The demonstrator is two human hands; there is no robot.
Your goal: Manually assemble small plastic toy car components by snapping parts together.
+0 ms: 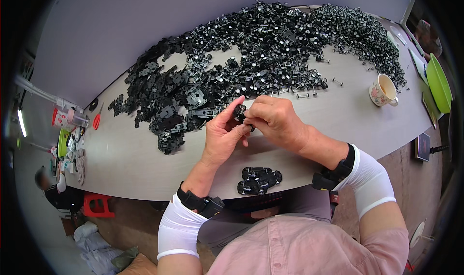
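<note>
Above the middle of the table, my left hand (220, 138) is closed on a small black toy car chassis (239, 112), thumb and fingers around its sides. My right hand (279, 119) meets it from the right, thumb and forefinger pinched at the chassis; whether a separate small part sits between them is hidden. Beyond my hands spreads a heap of black toy car chassis (166, 89), mixed with wheels on metal axles (357, 31) toward the right. Several chassis with wheels (259, 180) lie together near the front edge, below my hands.
A patterned cup (383, 90) stands at the right. Farther right are a green basin (439, 84) and a dark box-like object (422, 147). Red-handled scissors (96, 121) lie at the left. A red stool (98, 205) and another person (53, 188) are beyond the left edge.
</note>
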